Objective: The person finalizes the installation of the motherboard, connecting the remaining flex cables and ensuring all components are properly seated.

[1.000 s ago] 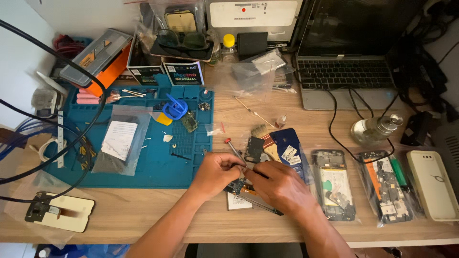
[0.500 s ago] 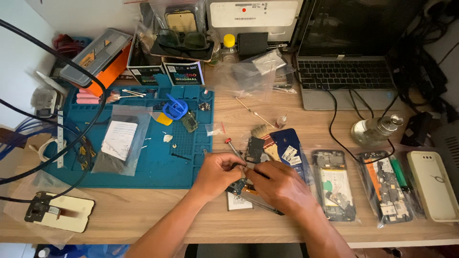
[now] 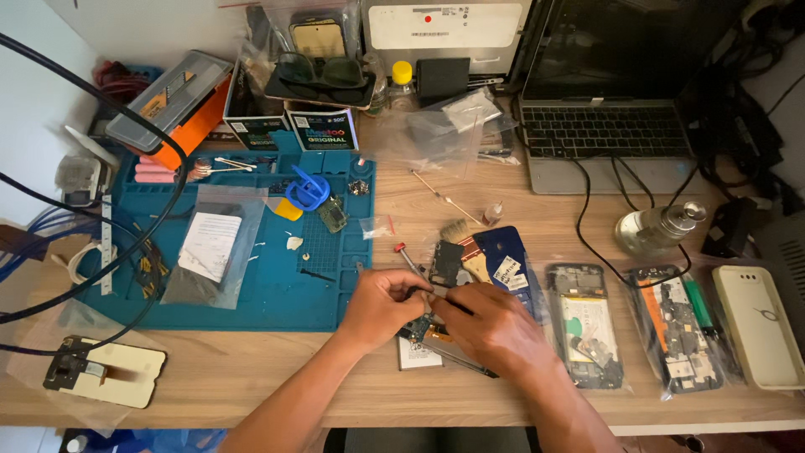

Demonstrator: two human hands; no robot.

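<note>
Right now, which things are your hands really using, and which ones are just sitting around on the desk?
In use:
- left hand and right hand, pinched together over the small opened phone
- a thin tool, mostly hidden between the fingers

Just lying about:
- blue work mat
- laptop
- brush
- two bagged opened phones
- pale phone case
- glass bottle

One head-worn camera looks steeply down, close over the wooden desk (image 3: 251,377).

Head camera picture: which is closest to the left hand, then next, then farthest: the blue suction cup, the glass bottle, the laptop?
From the left hand:
1. Blue suction cup, up on the blue mat, to the hand's left.
2. Glass bottle, over on the right.
3. Laptop, at the back right.
</note>
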